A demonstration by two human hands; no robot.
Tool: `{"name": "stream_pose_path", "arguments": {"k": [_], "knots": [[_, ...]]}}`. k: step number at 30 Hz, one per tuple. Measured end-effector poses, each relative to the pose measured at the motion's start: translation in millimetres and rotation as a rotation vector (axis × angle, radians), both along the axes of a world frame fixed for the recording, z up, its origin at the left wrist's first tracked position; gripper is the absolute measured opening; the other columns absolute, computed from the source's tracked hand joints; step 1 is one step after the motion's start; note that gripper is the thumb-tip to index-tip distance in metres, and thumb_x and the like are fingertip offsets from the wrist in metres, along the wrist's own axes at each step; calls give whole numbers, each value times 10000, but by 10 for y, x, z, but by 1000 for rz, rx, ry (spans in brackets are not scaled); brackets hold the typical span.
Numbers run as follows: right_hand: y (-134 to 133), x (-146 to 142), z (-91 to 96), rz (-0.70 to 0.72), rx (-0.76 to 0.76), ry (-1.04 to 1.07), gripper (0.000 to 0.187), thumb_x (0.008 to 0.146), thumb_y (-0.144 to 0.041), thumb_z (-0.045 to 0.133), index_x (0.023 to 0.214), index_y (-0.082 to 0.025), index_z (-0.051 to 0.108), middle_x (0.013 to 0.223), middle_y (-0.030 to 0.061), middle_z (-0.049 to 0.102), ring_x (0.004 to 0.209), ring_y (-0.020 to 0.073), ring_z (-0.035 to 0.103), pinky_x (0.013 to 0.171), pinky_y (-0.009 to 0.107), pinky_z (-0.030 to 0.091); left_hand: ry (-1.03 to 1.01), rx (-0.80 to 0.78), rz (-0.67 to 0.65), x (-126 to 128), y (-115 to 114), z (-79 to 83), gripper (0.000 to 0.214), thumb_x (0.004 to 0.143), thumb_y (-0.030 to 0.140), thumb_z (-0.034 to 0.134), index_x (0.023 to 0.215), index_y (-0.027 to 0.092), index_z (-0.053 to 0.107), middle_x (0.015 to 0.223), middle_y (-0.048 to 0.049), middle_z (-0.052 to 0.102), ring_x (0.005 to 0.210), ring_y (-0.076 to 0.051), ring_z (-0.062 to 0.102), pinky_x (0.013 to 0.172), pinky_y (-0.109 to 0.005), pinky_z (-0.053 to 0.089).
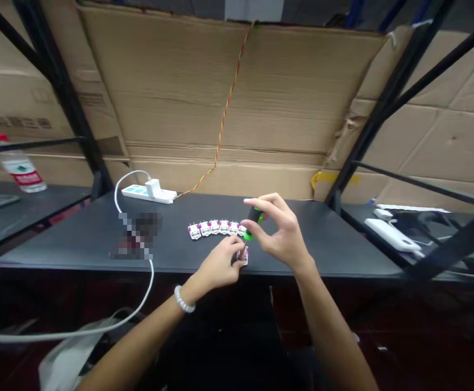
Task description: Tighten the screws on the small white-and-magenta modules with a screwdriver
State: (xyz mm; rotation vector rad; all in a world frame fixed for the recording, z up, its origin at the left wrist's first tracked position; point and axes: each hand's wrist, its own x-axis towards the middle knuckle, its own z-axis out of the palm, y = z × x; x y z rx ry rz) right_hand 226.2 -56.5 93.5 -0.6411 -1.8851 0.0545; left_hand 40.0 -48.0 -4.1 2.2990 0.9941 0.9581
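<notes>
Behind: white power strip with a white charger plugged in.
Left shelf: plastic water bottle, red cap.
Right shelf: white power bank.
Back: brown cardboard sheets.

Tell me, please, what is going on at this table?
A person is working at a dark table with bare hands. The right hand pinches a black-and-green screwdriver, its shaft pointing down at a small white-and-magenta module that the left hand steadies. Six similar modules sit in a curved row nearby, with a white power strip behind.
</notes>
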Motion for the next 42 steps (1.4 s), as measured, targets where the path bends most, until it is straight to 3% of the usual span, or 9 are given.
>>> {"name": "stream_pose_path", "arguments": {"k": [4,6,10,15,21,27,34,39,42], "knots": [[-26,8,17,137,-93,-43,483,1059,-232,531,1536,-297,564,1392,116,657,1254,250,665,1114,467,548,6,-18,-2,-1,-11,17,164,807,51,606,808,212,573,1062,-67,638,1036,-257,618,1006,-419,530],[-32,2,28,157,-108,-36,464,1062,-217,528,1515,-304,587,1317,98,709,1196,236,696,1075,445,570,3,-24,-2,-5,-14,21,165,811,51,605,809,213,568,1089,-70,640,1056,-259,620,1025,-424,528],[-27,-19,47,17,-22,-21,364,968,-307,740,1330,-276,723,1035,64,705,925,216,695,876,395,621,3,-14,-7,-9,-11,22,182,800,32,594,817,213,575,1111,-72,650,1090,-264,621,1074,-438,514],[-35,11,45,157,-95,-61,503,1049,-220,539,1549,-274,546,1361,126,684,1228,263,677,1082,480,560,-9,-22,-4,-4,-6,10,158,812,53,617,819,209,597,1093,-73,659,1053,-257,629,1043,-424,529],[-33,0,27,21,-24,-27,343,981,-284,709,1323,-261,713,1025,58,671,861,196,642,814,373,602,-4,-1,-1,-10,-5,-8,167,816,45,620,844,210,626,1129,-82,668,1100,-271,630,1076,-449,523],[-72,-24,38,143,-52,-50,460,1009,-204,592,1464,-265,614,1333,122,656,1238,265,651,1076,461,554,2,-10,15,-2,-12,-8,166,809,51,621,839,214,624,1123,-86,670,1112,-283,643,1089,-463,526],[-96,-10,38,176,-96,-55,485,1007,-184,583,1483,-273,597,1254,101,713,1144,248,695,1028,443,581,-21,-24,52,35,-11,-9,186,767,32,606,819,211,608,1079,-73,669,1072,-270,652,1039,-442,547],[-96,-3,49,225,-105,-82,566,1009,-145,514,1558,-284,532,1343,104,702,1208,246,690,1076,452,568,-51,-23,24,28,-5,2,167,777,38,601,798,203,598,1082,-81,672,1032,-262,652,1018,-439,544],[-77,-3,57,140,-95,-85,523,995,-176,591,1507,-282,590,1202,86,714,1042,221,691,945,404,604,-52,-25,1,13,2,12,170,770,38,601,809,202,623,1070,-79,679,1009,-260,650,1005,-436,546]]}}
